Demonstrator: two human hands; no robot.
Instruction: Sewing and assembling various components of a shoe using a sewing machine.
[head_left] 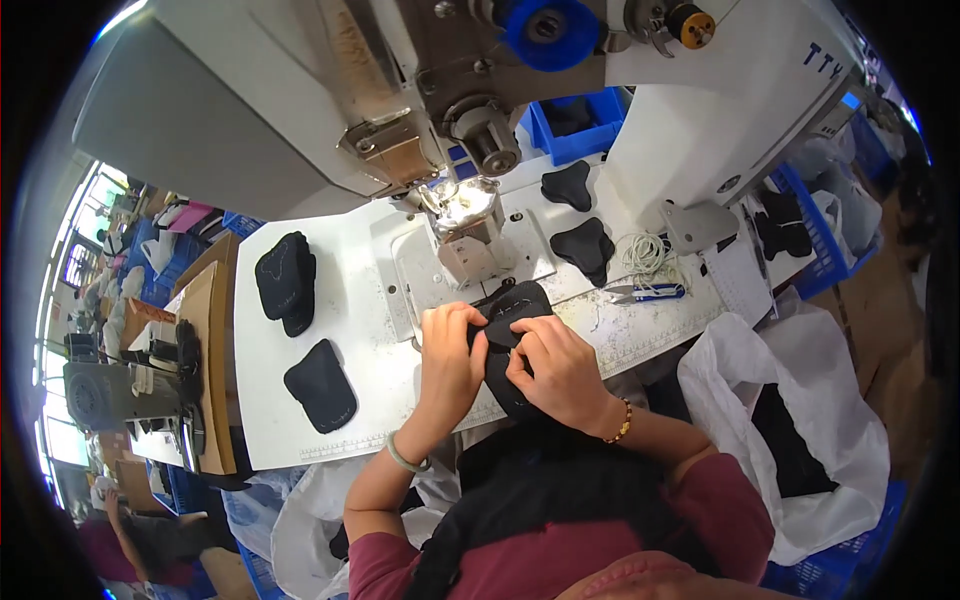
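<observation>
Close in front of the sewing machine's lit needle area (465,225), both my hands grip black padded fabric pieces with light stitch lines. My left hand (450,345) pinches the left edge of the black padded piece (523,300), thumb and fingers closed. From the right, my right hand (560,365) holds its lower part with bent fingers; another black flap hangs below, over the table's front edge. The fingers partly hide how the layers meet. On the table's left lie a small stack of black pads (284,278) and a single black pad (321,388).
Two black three-lobed pieces (583,250) lie right of the needle plate, near a pale cord bundle (645,255) and blue-handled scissors (650,292). A blue bin (575,140) stands behind. White bags (850,400) flank me below the table. Another person (140,540) is at far left.
</observation>
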